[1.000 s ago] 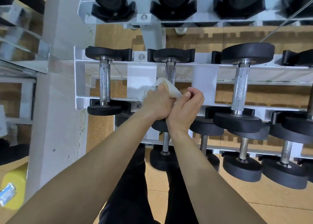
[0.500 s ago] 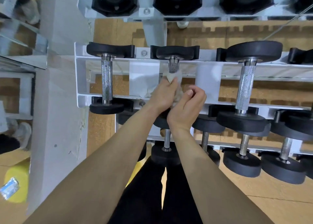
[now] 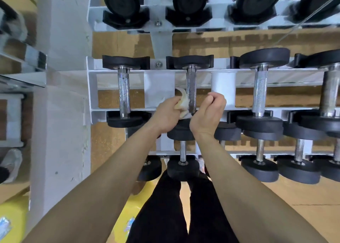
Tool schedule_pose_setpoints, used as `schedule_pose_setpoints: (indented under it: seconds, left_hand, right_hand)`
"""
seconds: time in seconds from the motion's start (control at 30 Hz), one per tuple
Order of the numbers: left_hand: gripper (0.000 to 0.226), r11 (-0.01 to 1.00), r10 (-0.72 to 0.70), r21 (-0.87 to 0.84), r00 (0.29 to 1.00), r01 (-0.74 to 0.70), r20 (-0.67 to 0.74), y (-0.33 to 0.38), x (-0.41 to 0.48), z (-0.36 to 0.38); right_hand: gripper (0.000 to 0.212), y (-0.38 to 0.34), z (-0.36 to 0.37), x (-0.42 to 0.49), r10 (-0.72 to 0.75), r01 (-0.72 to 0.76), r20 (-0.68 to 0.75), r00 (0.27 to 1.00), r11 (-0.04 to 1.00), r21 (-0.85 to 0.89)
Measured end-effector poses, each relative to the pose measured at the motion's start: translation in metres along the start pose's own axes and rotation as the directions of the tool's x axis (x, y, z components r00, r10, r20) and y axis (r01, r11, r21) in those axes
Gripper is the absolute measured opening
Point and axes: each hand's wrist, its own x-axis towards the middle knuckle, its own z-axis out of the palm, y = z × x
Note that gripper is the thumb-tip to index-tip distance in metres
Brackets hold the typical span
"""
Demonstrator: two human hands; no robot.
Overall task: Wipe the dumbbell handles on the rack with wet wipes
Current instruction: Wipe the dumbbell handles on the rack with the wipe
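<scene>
Wiping is on the second dumbbell handle (image 3: 191,91) from the left, middle shelf of the white rack (image 3: 92,88). Left hand (image 3: 168,114) has the wet wipe (image 3: 182,103) bunched up and pinched in its fingers, pushed against the left side of that knurled bar near its lower end. Right hand (image 3: 208,114) sits just to the right of the bar, fingers curled loosely inward with nothing in them as far as I can see; it looks just clear of the metal, though I can't quite tell.

For doing this bit well, I'd say: wrap the wipe around the bar instead of dabbing one side, since knurling traps grime in the grooves. Twist while sliding along the length, from one black weight head (image 3: 189,62) to the other. Free hand could steady the near head so the thing doesn't roll in its cradle. The handle to the left (image 3: 123,93) and the fatter one on the right (image 3: 259,91) need the same treatment, and I can't judge whether either's done.
</scene>
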Motion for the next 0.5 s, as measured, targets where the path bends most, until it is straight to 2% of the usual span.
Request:
schedule_pose_setpoints:
  seconds: [0.03,0.1,0.17,0.2,0.23,0.3,0.33,0.37,0.4,0.43,0.5]
  left_hand:
    - [0.028,0.999,-0.012,-0.048,0.999,0.010,-0.034,0.003,-0.008,-0.007]
    - [0.029,0.959,-0.057,-0.282,0.995,0.032,-0.082,0.013,-0.023,-0.015]
    - [0.037,0.843,-0.060,-0.537,0.998,0.039,-0.022,0.024,-0.034,-0.017]
    - [0.042,0.764,-0.038,-0.643,0.998,0.056,0.041,0.028,-0.037,-0.015]
    - [0.050,0.680,-0.006,-0.728,0.994,0.087,0.113,0.032,-0.040,-0.012]
    - [0.065,0.542,0.071,-0.825,0.969,0.161,0.236,0.043,-0.041,-0.002]
    - [0.068,0.477,0.114,-0.858,0.955,0.190,0.274,0.051,-0.041,0.006]
    - [0.068,0.411,0.145,-0.886,0.944,0.214,0.296,0.060,-0.040,0.015]
    - [0.064,0.350,0.149,-0.908,0.943,0.230,0.297,0.069,-0.038,0.025]
    - [0.057,0.314,0.119,-0.920,0.952,0.235,0.284,0.079,-0.035,0.035]
    - [0.048,0.311,0.037,-0.922,0.967,0.230,0.253,0.095,-0.025,0.059]
  right_hand:
    - [0.019,-0.002,-0.001,0.001,0.019,-0.019,0.016,1.000,1.000,-0.017]
    - [0.023,-0.010,-0.005,0.002,0.057,-0.055,0.055,0.997,0.998,-0.043]
    - [0.028,-0.020,-0.021,0.003,0.099,-0.097,0.136,0.986,0.995,-0.015]
    - [0.030,-0.025,-0.031,0.006,0.150,-0.163,0.222,0.964,0.986,0.042]
    - [0.033,-0.033,-0.044,0.010,0.218,-0.277,0.336,0.916,0.951,0.137]
    - [0.046,-0.048,-0.073,0.022,0.329,-0.570,0.580,0.745,0.765,0.300]
    - [0.055,-0.054,-0.090,0.029,0.343,-0.656,0.662,0.666,0.692,0.301]
    - [0.060,-0.058,-0.106,0.036,0.330,-0.680,0.717,0.614,0.683,0.268]
    - [0.057,-0.060,-0.123,0.045,0.300,-0.653,0.742,0.599,0.719,0.237]
    - [0.049,-0.060,-0.138,0.054,0.245,-0.583,0.748,0.617,0.781,0.224]
    - [0.027,-0.056,-0.168,0.074,0.075,-0.340,0.729,0.681,0.914,0.223]
